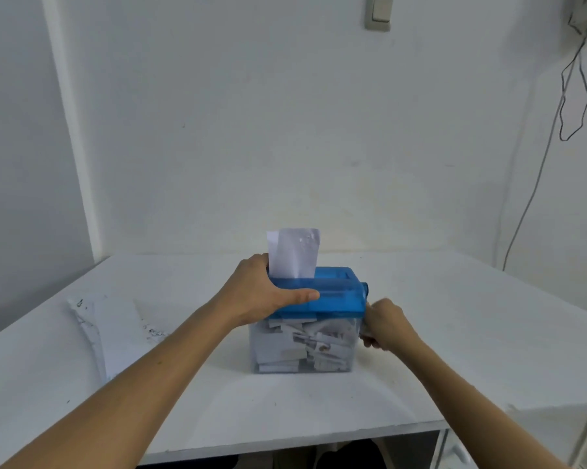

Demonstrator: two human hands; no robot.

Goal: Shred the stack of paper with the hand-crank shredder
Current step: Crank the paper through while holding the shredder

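Shredder (339,292) mid-counter (471,333); left hand (261,294) grips its blue top; right hand (386,324) curled round the crank, mostly hidden; one sheet (293,253) stands partly out of the slot; bin (354,353) well filled with shreds (298,343); stack of paper (116,333) to the left not yet fed; judged partway.

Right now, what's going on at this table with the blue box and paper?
A person is shredding paper by hand. The left hand holds down the blue plastic shredder top, while the right hand grips the crank on its right side, mostly hidden. A white sheet of paper stands partly fed into the slot. The clear plastic bin below is well filled with strips, and more white paper lies on the white table to the left.
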